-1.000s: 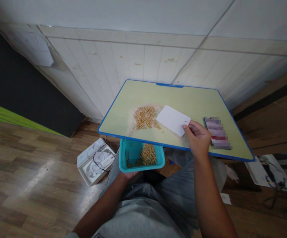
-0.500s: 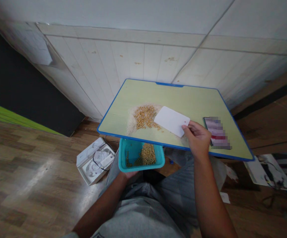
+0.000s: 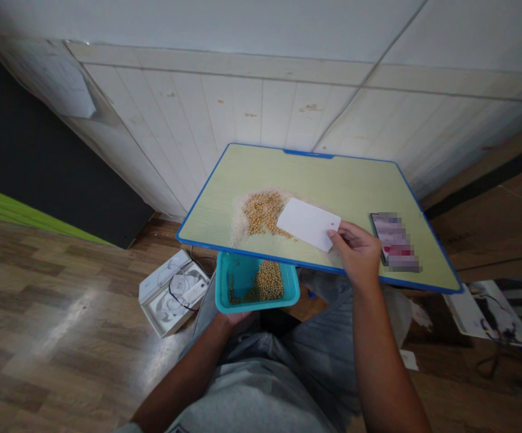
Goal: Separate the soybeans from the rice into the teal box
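My right hand (image 3: 357, 249) pinches one corner of a white card (image 3: 308, 223), which lies tilted on the blue-edged table (image 3: 355, 180). The card's far edge touches a pile of yellow beans (image 3: 262, 212) mixed with white rice grains. Below the table's near edge a teal tray (image 3: 236, 278) holds more yellow beans. My left hand (image 3: 235, 317) supports this tray from underneath; only part of the hand shows beneath it, its fingers hidden.
A phone (image 3: 394, 241) lies on the table right of my right hand. An open white box (image 3: 173, 291) with cables sits on the wooden floor to the left. Papers and a cable (image 3: 495, 319) lie on the floor at right. A white panelled wall stands behind the table.
My right hand has slid the white card a little to the left, into the edge of the bean pile. The teal tray and my left hand have stayed in place.
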Demonstrator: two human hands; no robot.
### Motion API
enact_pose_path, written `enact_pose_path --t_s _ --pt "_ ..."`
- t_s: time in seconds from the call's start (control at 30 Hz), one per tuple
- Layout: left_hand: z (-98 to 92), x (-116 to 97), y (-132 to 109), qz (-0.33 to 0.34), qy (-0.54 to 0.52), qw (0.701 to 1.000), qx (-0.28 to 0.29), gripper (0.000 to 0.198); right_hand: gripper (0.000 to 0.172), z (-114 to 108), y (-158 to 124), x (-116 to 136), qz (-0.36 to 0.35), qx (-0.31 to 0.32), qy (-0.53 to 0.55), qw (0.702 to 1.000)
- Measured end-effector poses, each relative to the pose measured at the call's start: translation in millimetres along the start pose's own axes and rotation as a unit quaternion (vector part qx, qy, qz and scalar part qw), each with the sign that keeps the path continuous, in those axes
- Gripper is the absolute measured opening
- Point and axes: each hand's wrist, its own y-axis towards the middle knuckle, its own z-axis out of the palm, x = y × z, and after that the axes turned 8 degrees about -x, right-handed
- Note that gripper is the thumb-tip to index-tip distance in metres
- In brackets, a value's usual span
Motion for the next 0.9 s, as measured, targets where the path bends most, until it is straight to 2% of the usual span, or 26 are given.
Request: enact_pose_path --t_s 0.23,0.43,0.6,0.9 --pt "-12.4 0.9 7.9 0.026 0.027 0.998 0.044 0.081 0.029 -0.5 -0.3 1.0 0.0 -0.001 -0.004 1.0" --pt "-10.5 1.6 7.6 0.021 0.007 1.0 0.015 0.078 0.023 -0.7 0.0 3.4 0.005 -0.008 0.006 1.0" --pt "-11.6 1.1 8.1 0.017 0.018 0.999 0.039 0.076 0.025 -1.9 0.2 3.9 0.008 0.009 -0.002 1.0" --pt "-3.4 -0.8 -0.3 0.008 0.002 1.0 0.019 0.079 0.023 -3.2 -0.5 5.6 0.008 0.02 -0.005 1.0"
